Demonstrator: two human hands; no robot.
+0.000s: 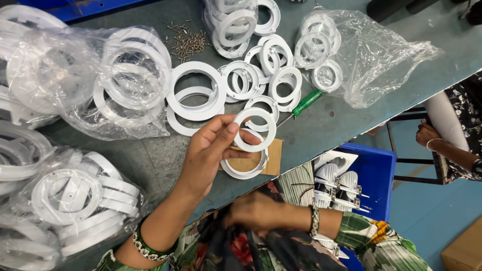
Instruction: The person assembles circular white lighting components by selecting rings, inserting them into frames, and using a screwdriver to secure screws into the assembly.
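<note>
Left hand (208, 150) raised, fingertips pinching white ring (255, 129) above table (326, 125).

On the grey-green worktable (150, 165) in front of you lie a green-handled screwdriver (305, 103), a loose heap of small metal screws (188, 42) and a crumpled clear plastic bag (371, 55) with white rings inside. To your right stands a blue plastic crate (376, 173) of white finned lamp housings (336, 188). Another person's hand (427, 134) shows beyond it.
</note>
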